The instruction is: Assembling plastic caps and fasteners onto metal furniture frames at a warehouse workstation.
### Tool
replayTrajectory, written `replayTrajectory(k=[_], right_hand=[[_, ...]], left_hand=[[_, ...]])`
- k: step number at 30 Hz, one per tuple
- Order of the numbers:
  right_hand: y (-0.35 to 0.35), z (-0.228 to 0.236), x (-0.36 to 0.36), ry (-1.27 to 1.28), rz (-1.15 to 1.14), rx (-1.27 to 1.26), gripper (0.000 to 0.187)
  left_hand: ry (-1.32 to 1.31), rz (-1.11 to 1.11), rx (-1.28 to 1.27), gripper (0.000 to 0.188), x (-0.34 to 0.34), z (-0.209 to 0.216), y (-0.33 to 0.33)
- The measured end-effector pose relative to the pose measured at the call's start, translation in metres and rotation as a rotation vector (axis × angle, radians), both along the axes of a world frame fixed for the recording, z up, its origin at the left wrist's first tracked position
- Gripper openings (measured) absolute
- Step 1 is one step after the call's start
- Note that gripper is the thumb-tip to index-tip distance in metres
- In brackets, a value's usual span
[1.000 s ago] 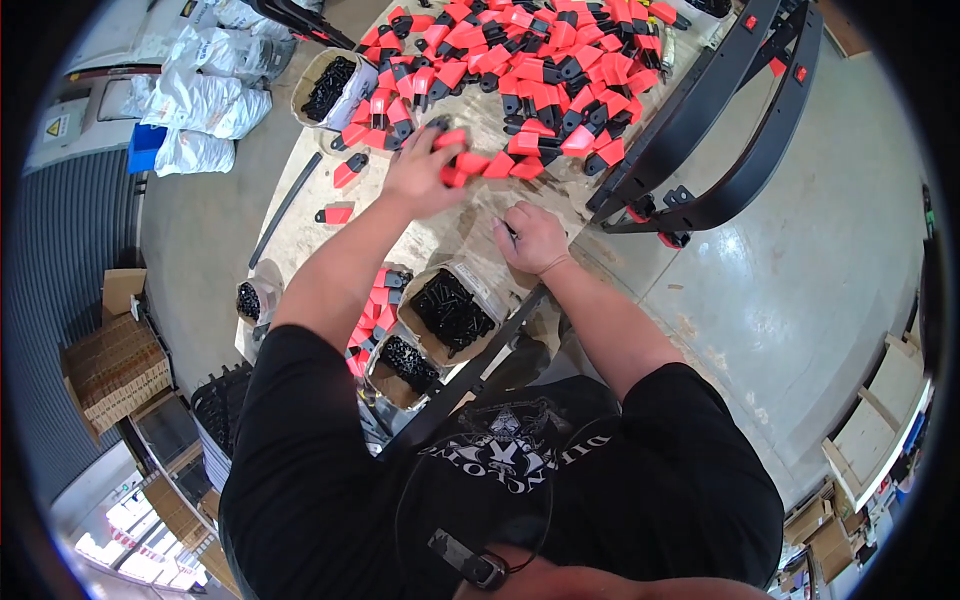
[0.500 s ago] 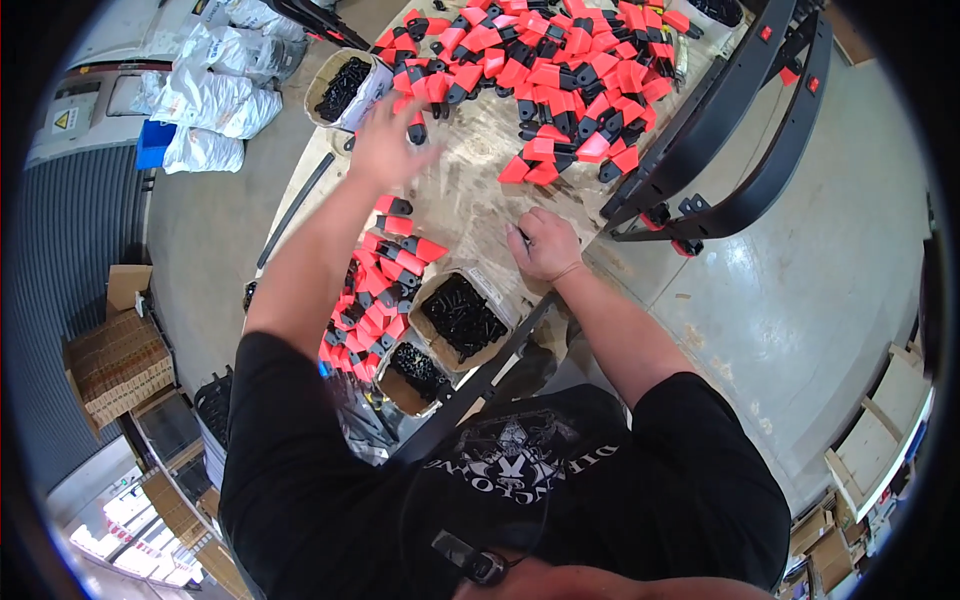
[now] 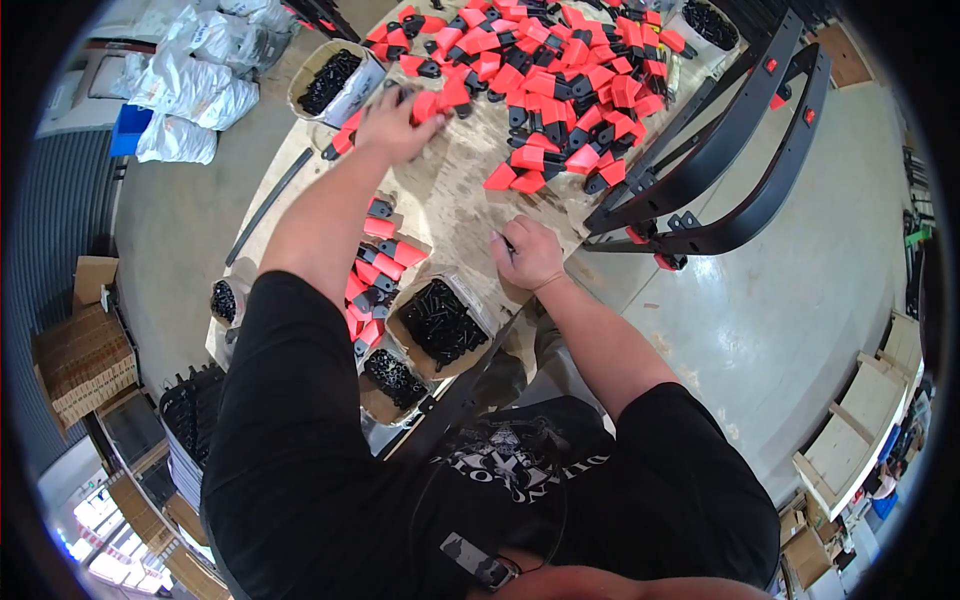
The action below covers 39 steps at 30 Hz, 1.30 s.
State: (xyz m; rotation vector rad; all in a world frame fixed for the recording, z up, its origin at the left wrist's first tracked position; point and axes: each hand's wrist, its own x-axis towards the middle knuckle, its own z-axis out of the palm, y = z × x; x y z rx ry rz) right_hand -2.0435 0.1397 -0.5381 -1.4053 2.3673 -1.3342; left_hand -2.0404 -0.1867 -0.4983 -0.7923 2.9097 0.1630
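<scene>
My left hand [image 3: 392,128] reaches over the wooden tabletop, its fingers curled around a red and black plastic part [image 3: 426,106] between thumb and fingers. More such parts [image 3: 344,136] lie beside its outer edge, next to a box of black screws [image 3: 330,84]. My right hand [image 3: 532,254] rests closed near the table's right edge. A small dark thing shows between its thumb and fingers, too little to name. A large heap of red and black parts [image 3: 560,85] covers the far side. A smaller group [image 3: 372,275] lies near my left forearm.
At the near edge stand a box of black bolts [image 3: 440,325] and a box of small fasteners [image 3: 393,380]. Curved black frames [image 3: 730,225] jut out at the right. A black strip [image 3: 268,207] lies along the left edge. White sacks [image 3: 190,95] sit on the floor.
My left hand has gone from spread fingers to curled ones around a red and black part. Several parts beside it have shifted. My right hand stays closed in about the same place.
</scene>
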Motion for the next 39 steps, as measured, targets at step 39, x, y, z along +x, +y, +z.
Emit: replayTrajectory(k=[39], right_hand=[[0.002,-0.007,0.002,-0.047,0.017,0.032,0.026]], left_hand=[[0.105,-0.071,0.508,0.059,0.05,0.03,0.116]])
